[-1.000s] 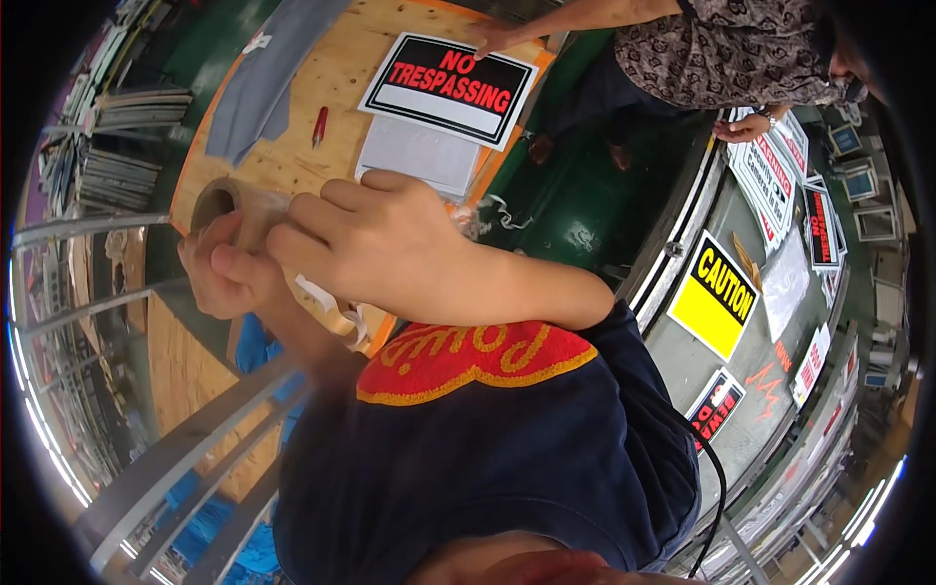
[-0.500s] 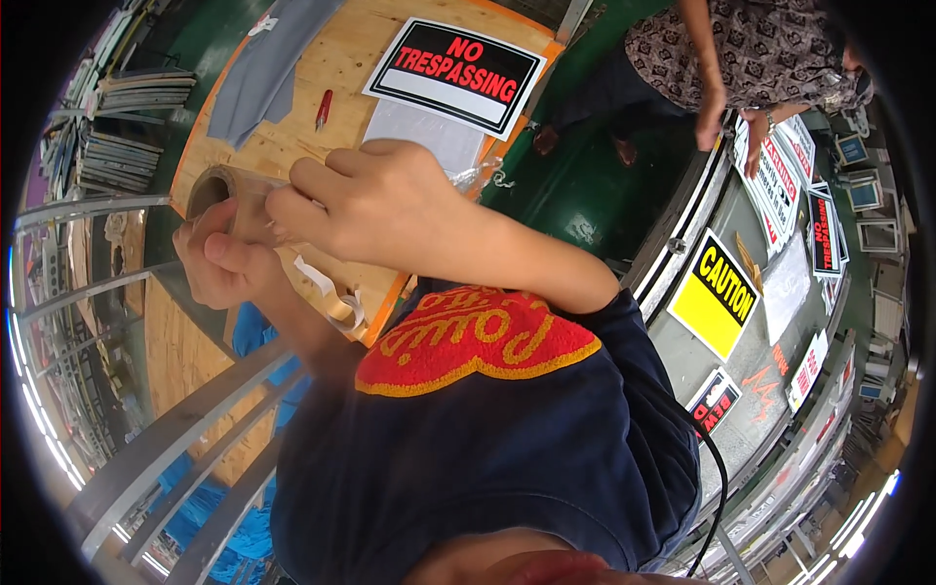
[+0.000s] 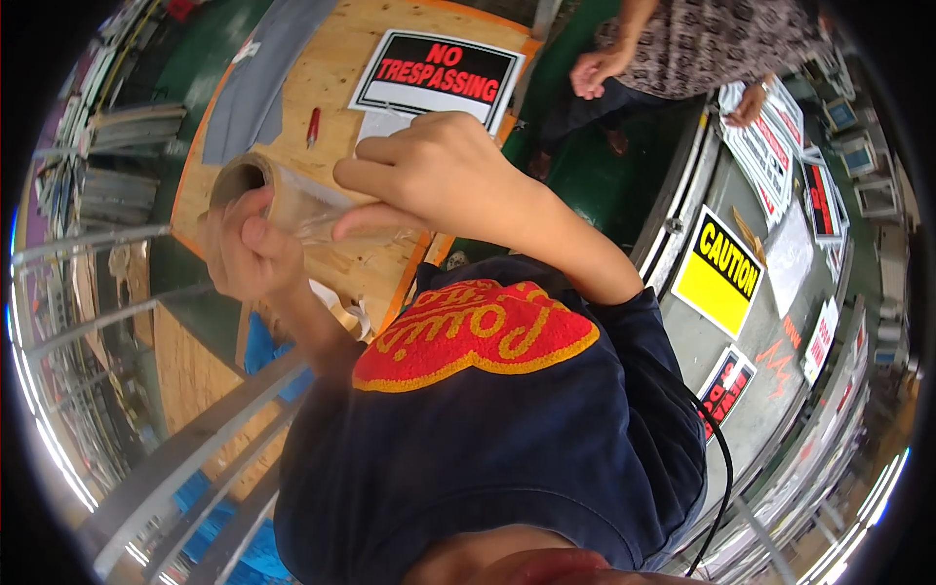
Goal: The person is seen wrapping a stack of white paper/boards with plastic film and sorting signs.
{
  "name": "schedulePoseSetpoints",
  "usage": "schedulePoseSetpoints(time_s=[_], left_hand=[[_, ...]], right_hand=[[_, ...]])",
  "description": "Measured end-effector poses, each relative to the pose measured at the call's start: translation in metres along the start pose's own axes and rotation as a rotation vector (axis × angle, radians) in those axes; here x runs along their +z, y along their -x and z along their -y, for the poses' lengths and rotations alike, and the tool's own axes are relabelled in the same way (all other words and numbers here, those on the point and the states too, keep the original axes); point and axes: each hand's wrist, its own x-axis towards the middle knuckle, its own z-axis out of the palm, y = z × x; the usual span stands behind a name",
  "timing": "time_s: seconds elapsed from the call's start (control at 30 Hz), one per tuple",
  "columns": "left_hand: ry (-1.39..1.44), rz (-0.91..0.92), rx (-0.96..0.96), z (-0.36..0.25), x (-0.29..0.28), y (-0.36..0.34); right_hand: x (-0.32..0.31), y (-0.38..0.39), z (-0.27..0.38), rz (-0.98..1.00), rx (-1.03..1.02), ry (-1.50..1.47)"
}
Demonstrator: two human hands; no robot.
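A wide roll of clear plastic film [image 3: 291, 190] on a cardboard core lies over the plywood table to my front left. My left hand [image 3: 250, 252], slightly blurred, is closed on the near side of the roll, by its open core end. To its right, my right hand [image 3: 429, 175] is closed with its thumb along a loose stretch of clear film [image 3: 341, 216] drawn off the roll; its fingertips are partly hidden. Beyond my right hand lies a black, red and white sign [image 3: 436, 80], with a pale sheet partly under it.
The plywood table [image 3: 341, 54] also carries grey cloth [image 3: 261, 93] and a red cutter [image 3: 313, 128]. Metal rails [image 3: 185, 429] stand at lower left. At right, a grey table [image 3: 751, 390] bears a yellow sign [image 3: 720, 278] and stacked signs. A co-worker [image 3: 712, 49] stands far right.
My right hand has moved right, away from my left, and more film now shows between it and the roll. The co-worker's hands have moved apart.
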Motion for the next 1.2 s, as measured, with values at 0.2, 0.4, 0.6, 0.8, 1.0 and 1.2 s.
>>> schedulePoseSetpoints(time_s=[0.2, 0.4, 0.6, 0.8, 1.0, 1.2], left_hand=[[0.201, -0.033, 0.142, -0.030, 0.016, -0.029], [0.514, -0.235, 0.152, -0.071, 0.053, -0.058], [0.687, -0.139, -0.058, -0.141, 0.094, -0.060], [0.843, -0.161, -0.123, -0.192, 0.124, -0.057], [1.117, 0.017, -0.204, -0.210, 0.125, -0.045], [1.225, 0.095, -0.207, -0.226, 0.106, -0.031]], right_hand=[[-0.050, 0.020, 0.003, 0.043, 0.034, -0.003], [-0.114, 0.053, 0.019, -0.085, 0.098, 0.143], [-0.169, 0.113, 0.036, -0.218, 0.339, 0.273], [-0.191, 0.186, 0.091, -0.461, 0.694, 0.575], [-0.120, 0.296, 0.215, -0.885, 1.364, 0.795], [0.004, 0.412, 0.414, -1.795, 1.796, 1.367]])
